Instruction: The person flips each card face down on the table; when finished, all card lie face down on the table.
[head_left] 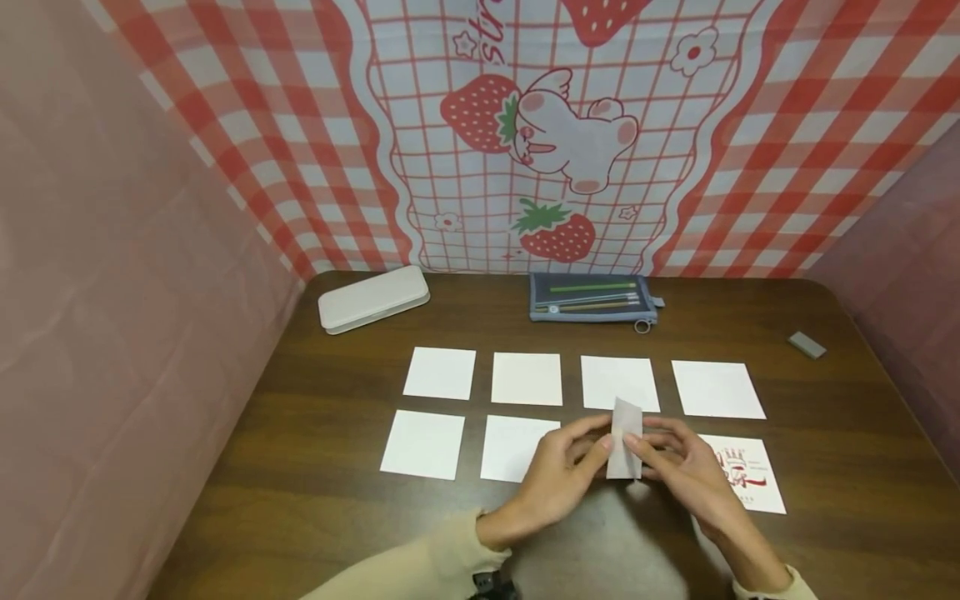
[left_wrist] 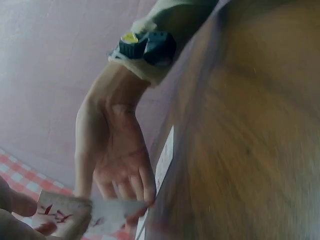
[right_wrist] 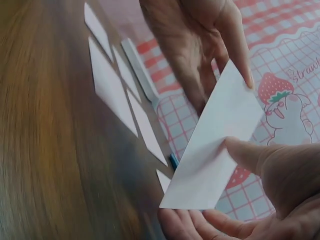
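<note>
Between both hands, above the front of the table, is a thin white paper card (head_left: 627, 414). My left hand (head_left: 557, 477) pinches its left edge with the thumb on the near face. At the opposite edge my right hand (head_left: 693, 475) grips it, thumb on the face and fingers behind. The right wrist view shows the card's plain white face (right_wrist: 212, 130); in the left wrist view the other face (left_wrist: 55, 209) bears red print. Beside my right hand lies a white card with red printed characters (head_left: 753, 479), partly covered by that hand.
Several plain white cards, such as the far-left card (head_left: 440, 373), lie in two rows on the brown table (head_left: 300, 517). Behind them are a white case (head_left: 375, 300) and a blue mesh pencil pouch (head_left: 592, 298). A small grey block (head_left: 807, 345) sits at right.
</note>
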